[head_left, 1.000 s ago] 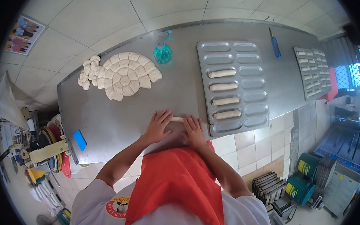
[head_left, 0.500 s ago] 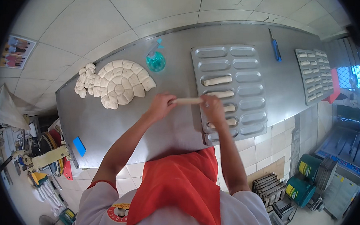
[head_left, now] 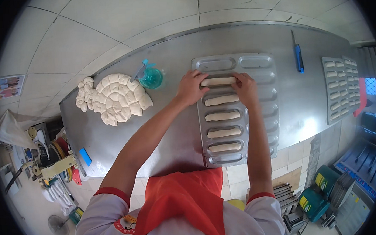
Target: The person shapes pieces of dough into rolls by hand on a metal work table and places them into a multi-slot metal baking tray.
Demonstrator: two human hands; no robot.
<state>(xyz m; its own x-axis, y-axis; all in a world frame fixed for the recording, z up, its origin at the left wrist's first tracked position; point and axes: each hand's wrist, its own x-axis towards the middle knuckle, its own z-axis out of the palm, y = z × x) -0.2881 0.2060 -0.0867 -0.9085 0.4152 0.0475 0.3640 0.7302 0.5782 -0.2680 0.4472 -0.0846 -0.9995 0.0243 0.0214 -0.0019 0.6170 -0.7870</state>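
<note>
A pale dough roll (head_left: 218, 81) lies lengthwise at the second cup from the top in the left column of a metal baking tray (head_left: 238, 56). My left hand (head_left: 192, 88) pinches its left end, and my right hand (head_left: 246, 89) has its fingers closed on the right end. Below it in the same column, several more dough rolls (head_left: 223, 116) rest one to a cup. My right forearm covers part of the right column, where no dough shows in the visible cups. Left of the tray sits a cluster of cut dough pieces (head_left: 120, 95), pressed together.
A teal spray bottle (head_left: 151, 78) stands behind the dough cluster. A blue-handled knife (head_left: 299, 58) lies right of the tray. Farther right, another tray (head_left: 335, 89) holds rows of dough pieces. A blue flat scraper-like piece (head_left: 85, 157) lies near the steel table's (head_left: 170, 133) left front corner.
Both hands have carried the dough roll away from me, from the air at the tray's left edge to the second cup. The view has shifted slightly.
</note>
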